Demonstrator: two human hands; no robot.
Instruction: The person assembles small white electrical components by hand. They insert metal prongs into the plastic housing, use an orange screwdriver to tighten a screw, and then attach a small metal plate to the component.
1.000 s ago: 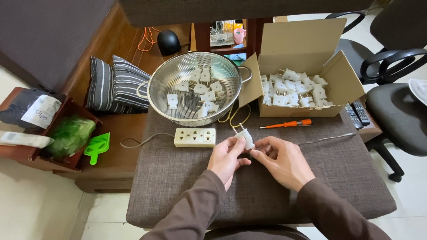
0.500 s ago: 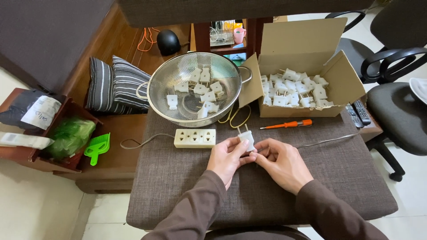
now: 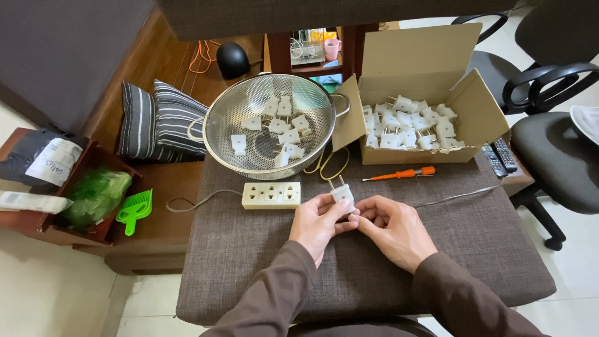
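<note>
A small white two-pin plug (image 3: 342, 194) stands pins-up between the fingertips of both hands over a brown cushioned stool (image 3: 262, 262). My left hand (image 3: 317, 223) pinches its left side. My right hand (image 3: 393, 229) touches its lower right side. Just left of the plug lies a cream three-way socket strip (image 3: 271, 195) with a thin grey cord. A metal colander (image 3: 268, 125) behind it holds several white plugs. An open cardboard box (image 3: 424, 81) at the right holds many more.
An orange-handled screwdriver (image 3: 402, 173) lies in front of the box. Two remotes (image 3: 499, 157) sit at the stool's right edge. Office chairs (image 3: 555, 150) stand at right. Striped cushions (image 3: 159, 122), a green brush (image 3: 134, 209) and a wooden tray with a green bag (image 3: 93, 196) are on the left.
The plug has tilted from leaning sideways to standing pins-up, and both hands have closed in slightly around it.
</note>
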